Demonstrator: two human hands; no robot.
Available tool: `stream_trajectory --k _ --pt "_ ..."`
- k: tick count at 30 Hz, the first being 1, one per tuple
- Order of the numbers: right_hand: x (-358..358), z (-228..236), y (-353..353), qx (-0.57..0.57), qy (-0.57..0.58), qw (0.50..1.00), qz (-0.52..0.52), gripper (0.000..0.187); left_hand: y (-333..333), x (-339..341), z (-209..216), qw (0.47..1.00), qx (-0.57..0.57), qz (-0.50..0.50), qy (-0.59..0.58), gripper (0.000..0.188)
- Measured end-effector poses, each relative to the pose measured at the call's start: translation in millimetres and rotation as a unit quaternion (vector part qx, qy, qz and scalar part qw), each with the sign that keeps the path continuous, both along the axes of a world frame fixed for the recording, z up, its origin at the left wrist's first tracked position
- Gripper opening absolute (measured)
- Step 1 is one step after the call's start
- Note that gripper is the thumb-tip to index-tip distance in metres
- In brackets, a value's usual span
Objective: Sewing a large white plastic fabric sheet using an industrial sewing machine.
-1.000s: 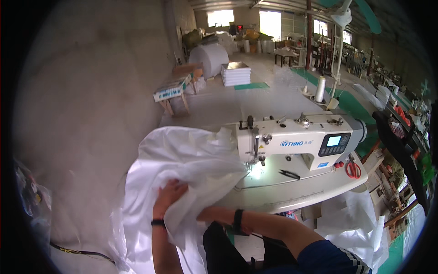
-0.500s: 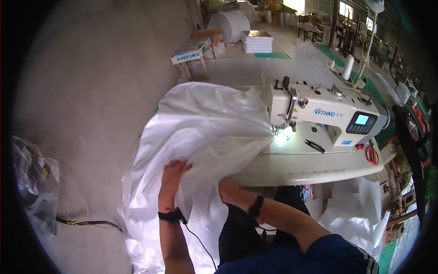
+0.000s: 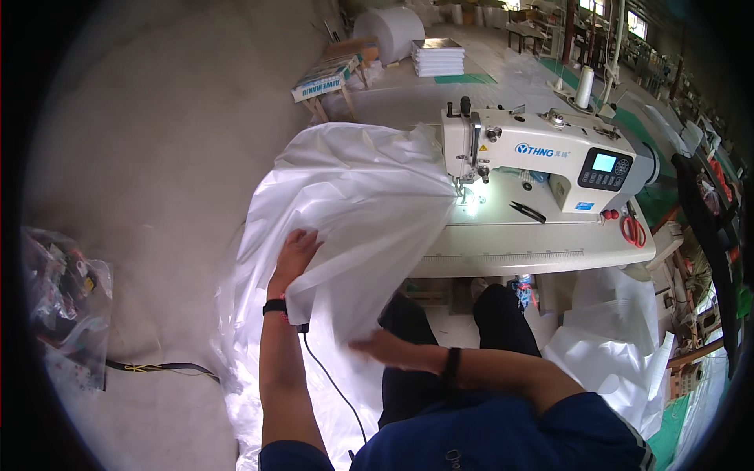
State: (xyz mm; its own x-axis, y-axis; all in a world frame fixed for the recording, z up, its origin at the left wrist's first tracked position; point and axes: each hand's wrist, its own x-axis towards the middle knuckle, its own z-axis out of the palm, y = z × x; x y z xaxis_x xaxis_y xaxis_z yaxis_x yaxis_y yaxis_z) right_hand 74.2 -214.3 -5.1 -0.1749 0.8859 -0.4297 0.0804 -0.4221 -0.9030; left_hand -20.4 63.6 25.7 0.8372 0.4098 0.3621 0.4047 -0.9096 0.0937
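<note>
white sheet point(image 3: 367, 228) is judged light, limp, slippery (edges best gripped). pinching by left hand point(image 3: 297, 253) or right hand point(image 3: 383, 347) cannot be told.

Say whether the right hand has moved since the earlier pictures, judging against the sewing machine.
Yes: the right hand has moved farther from the sewing machine, toward the person's blue shirt.

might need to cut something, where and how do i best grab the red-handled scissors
I'd take the red-handled scissors by the loops, coming from the front edge of the white table: the loops lie toward that edge, while the blades appear to point away. Two red knobs crowd the left side.
</note>
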Motion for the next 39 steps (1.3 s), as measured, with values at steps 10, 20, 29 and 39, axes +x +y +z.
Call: stream_trajectory --k 10,20,29,39 --pt "94 32 -162 -0.158 0.076 0.980 0.092 0.043 15 -25 26 0.983 -0.137 0.102 0.069 0.038" --pt "97 3 -159 -0.108 0.066 0.987 -0.096 0.044 -287 17 89 0.955 -0.255 -0.060 -0.140 0.018" --pt "89 17 -164 -0.074 0.093 0.987 -0.104 0.041 -248 22 -28 0.969 0.101 0.223 -0.036 0.023" --pt "82 -8 -146 0.027 0.128 0.961 -0.243 0.034 -342 23 32 0.989 -0.139 0.006 -0.055 0.011"
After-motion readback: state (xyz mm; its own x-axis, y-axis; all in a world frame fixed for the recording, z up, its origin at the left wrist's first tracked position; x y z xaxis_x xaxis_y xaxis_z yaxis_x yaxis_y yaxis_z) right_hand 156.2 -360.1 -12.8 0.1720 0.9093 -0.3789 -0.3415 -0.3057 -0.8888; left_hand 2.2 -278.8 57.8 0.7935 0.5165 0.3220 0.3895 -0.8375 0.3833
